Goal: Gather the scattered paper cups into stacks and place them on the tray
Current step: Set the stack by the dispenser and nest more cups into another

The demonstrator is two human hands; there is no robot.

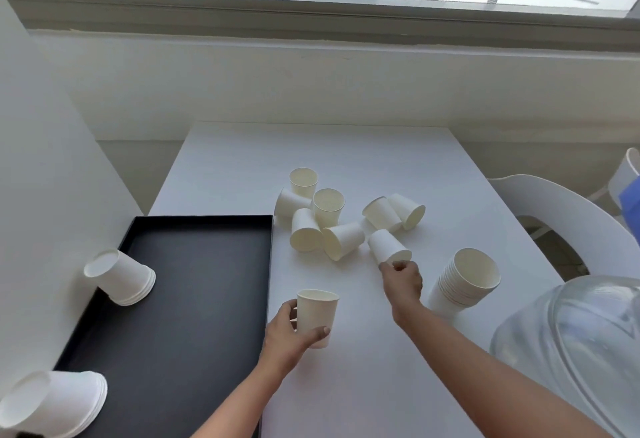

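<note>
Clear jug [571, 351] cut off right; cup [317, 313] partly hides left hand [289, 333].

A black tray [207, 316] holds two toppled stacks [121, 276] of white paper cups. Right of it, loose cups [322, 219] lie scattered; an upright cup [317, 316], a tilted cup [388, 247] and a leaning stack [464, 281] sit nearer.

No readable text, labels or numbers anywhere.
</note>
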